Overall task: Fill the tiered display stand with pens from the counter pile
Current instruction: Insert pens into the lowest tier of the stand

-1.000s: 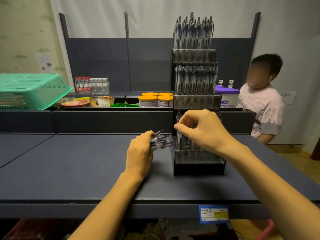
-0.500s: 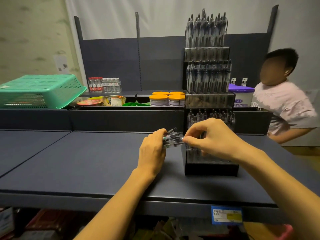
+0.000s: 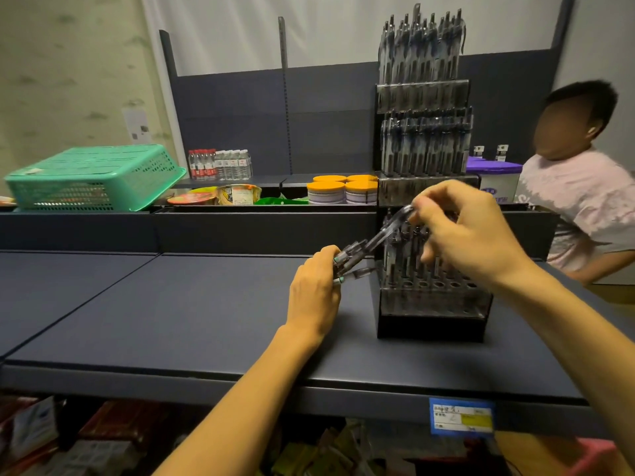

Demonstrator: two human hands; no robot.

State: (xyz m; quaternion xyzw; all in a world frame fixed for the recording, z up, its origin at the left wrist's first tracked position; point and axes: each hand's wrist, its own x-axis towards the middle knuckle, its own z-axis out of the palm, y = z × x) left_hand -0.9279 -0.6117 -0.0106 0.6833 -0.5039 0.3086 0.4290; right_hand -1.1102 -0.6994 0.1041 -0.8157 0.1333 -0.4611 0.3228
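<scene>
Pen [image 3: 385, 231] slants between right grip [image 3: 470, 231] and left-held bundle [image 3: 350, 261].

2 hands [image 3: 314, 293], 1 display stand [image 3: 429, 317], 1 basket [image 3: 96, 178], 4 orange-lidded tubs [image 3: 325, 192]

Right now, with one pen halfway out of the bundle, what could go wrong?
1. The right hand pinches only the top end of a tilted pen; its lower end is among the pen bundle in the left hand and might drag others loose.
2. The display stand has empty front holes close behind filled ones, so the tip could miss or knock standing pens.
</scene>
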